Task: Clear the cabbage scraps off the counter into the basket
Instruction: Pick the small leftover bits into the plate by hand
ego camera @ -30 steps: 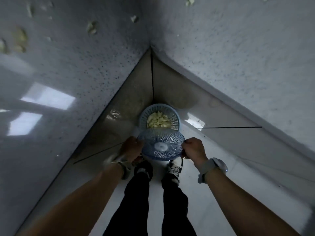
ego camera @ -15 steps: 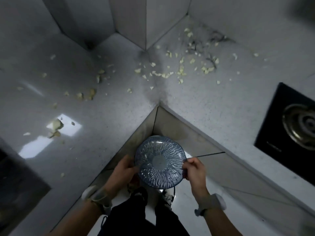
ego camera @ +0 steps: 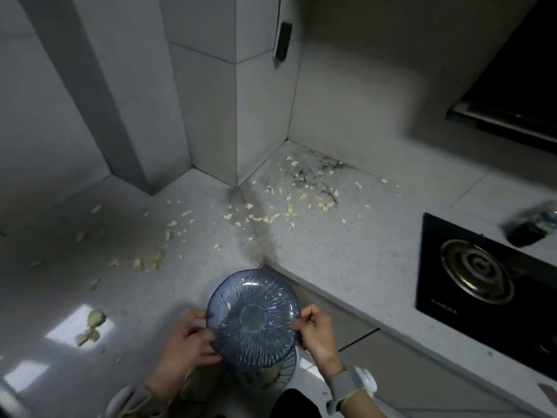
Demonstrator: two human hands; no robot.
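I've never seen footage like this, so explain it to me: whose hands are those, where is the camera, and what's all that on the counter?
No machine here: a person works with bare hands, and the one picture comes from a camera worn on the head, looking down. The left hand and right hand each grip the rim of a blue see-through bowl. Under it sits a basket, mostly hidden. The grey counter is strewn with pale cabbage scraps. A stove burner is at the right.
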